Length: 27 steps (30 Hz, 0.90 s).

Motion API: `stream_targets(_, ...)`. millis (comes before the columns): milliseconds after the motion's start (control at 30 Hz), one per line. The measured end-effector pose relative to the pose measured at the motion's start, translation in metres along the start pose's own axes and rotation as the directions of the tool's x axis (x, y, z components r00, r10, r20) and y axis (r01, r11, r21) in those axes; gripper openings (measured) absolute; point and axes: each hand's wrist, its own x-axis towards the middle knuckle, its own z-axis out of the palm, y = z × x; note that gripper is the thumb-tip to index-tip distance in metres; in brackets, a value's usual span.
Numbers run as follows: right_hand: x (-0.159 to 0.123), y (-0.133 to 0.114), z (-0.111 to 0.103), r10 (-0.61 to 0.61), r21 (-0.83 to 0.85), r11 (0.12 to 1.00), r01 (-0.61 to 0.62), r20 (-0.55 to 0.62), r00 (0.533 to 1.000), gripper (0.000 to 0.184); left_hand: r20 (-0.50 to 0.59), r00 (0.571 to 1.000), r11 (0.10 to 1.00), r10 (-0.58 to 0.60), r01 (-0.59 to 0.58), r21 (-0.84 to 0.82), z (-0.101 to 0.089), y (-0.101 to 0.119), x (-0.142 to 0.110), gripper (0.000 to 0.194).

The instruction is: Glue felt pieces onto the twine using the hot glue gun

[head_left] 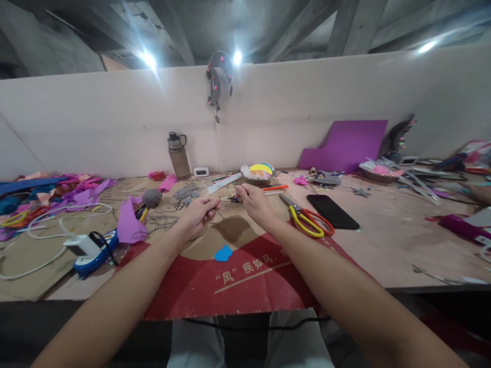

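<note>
Over the cardboard sheet (pixel 253 286), my left hand (pixel 200 212) is closed, thumb pressed against the fingertips. My right hand (pixel 253 203) is closed too, in a pinch a short way to the right. What either hand pinches is too thin or hidden to make out. Loose grey yarn (pixel 163 221) lies beside my left hand, with a grey yarn ball (pixel 152 197) behind it. A blue felt piece (pixel 223 253) rests on the cardboard, nearer to me than both hands. Scissors with yellow handles (pixel 309 225) and scissors with red-orange handles (pixel 324 221) lie right of my right hand.
A black phone (pixel 333 211) lies beyond the scissors. A blue power strip (pixel 95 255) with a white charger and cable sits at left, near felt scraps (pixel 84 191). A bottle (pixel 178 156) and a bowl (pixel 258 176) stand at the back. Another person's hand (pixel 481 193) shows at far right.
</note>
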Motion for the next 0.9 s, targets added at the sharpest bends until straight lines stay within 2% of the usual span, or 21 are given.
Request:
stream_targets(100, -0.002, 0.004, 0.006, -0.041, -0.086, 0.996, 0.04, -0.015, 0.999, 0.039, -0.021, 1.0, 1.0, -0.001, 0.001, -0.009, -0.001, 0.001, 0.0, 0.03)
stream_targets(233, -0.006, 0.011, 0.016, -0.095, -0.085, 0.992, 0.091, -0.038, 0.995, 0.01, -0.046, 0.999, 1.0, -0.011, 0.012, 0.023, -0.002, 0.0, 0.001, 0.024)
stream_targets(367, -0.007, 0.015, 0.018, -0.062, -0.029, 0.998, 0.063, 0.021, 0.998, 0.015, -0.067, 0.997, 0.996, -0.024, 0.03, 0.09, -0.002, -0.001, 0.001, 0.023)
stream_targets(533, -0.007, 0.017, 0.015, -0.037, -0.033, 0.999, 0.038, 0.041, 0.998, 0.034, -0.003, 0.999, 0.991, -0.032, 0.033, 0.132, -0.004, -0.007, 0.002, 0.025)
stream_targets(700, -0.005, 0.016, 0.015, -0.081, -0.015, 0.997, 0.082, 0.014, 0.997, 0.012, 0.018, 0.993, 0.98, -0.119, 0.115, 0.164, -0.008, -0.014, 0.003, 0.03)
stream_targets(900, -0.003, 0.016, 0.013, -0.124, 0.015, 0.992, 0.124, 0.018, 0.992, 0.01, 0.017, 0.991, 0.972, -0.135, 0.129, 0.194, -0.009, -0.016, 0.003, 0.033)
